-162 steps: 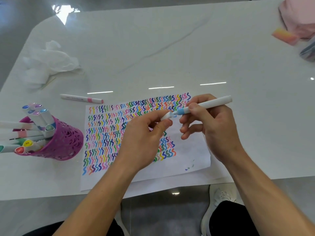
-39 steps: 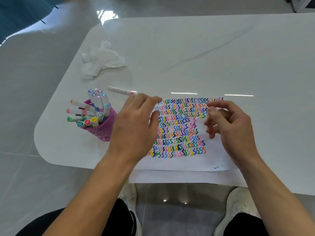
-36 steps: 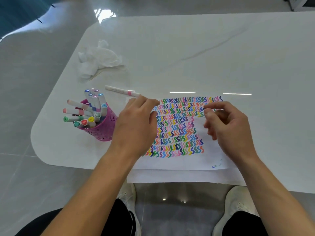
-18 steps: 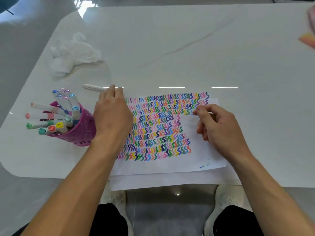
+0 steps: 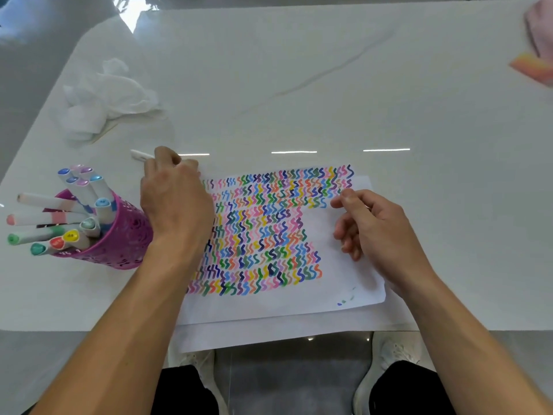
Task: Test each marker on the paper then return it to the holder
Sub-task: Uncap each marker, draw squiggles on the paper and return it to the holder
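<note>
The left hand (image 5: 176,202) is down on the slim white marker (image 5: 140,155), which lies on the glossy white table (image 5: 299,85) just beyond the far-left corner of the squiggle-covered white paper sheet (image 5: 344,280). Its fingers curl over the barrel, and only the marker's left end pokes out. The right hand (image 5: 380,235) rests on the sheet's bare right side, fingers loosely curled, with nothing visible in it. The trouble spots: a round barrel on a slick top means a weak pinch could send it rolling toward the crumpled white tissue (image 5: 104,106). The bigger worry is the purple perforated plastic holder (image 5: 119,241), right beside the left wrist and crammed with colour-capped markers (image 5: 36,218) fanning out to the left. A careless swing of the forearm could tip it and spill them all. The crowded mouth also leaves little room to slot the marker back in. Whether its cap is on cannot be told, because the hand hides it. The sheet sits on a second plain white sheet (image 5: 269,333) that overhangs the near table edge, so a hard stroke without the right hand pinning it could drag both. At the far right, a pink cloth-like bundle (image 5: 541,31) and an orange-pink block (image 5: 529,67) lie well apart and block nothing.
</note>
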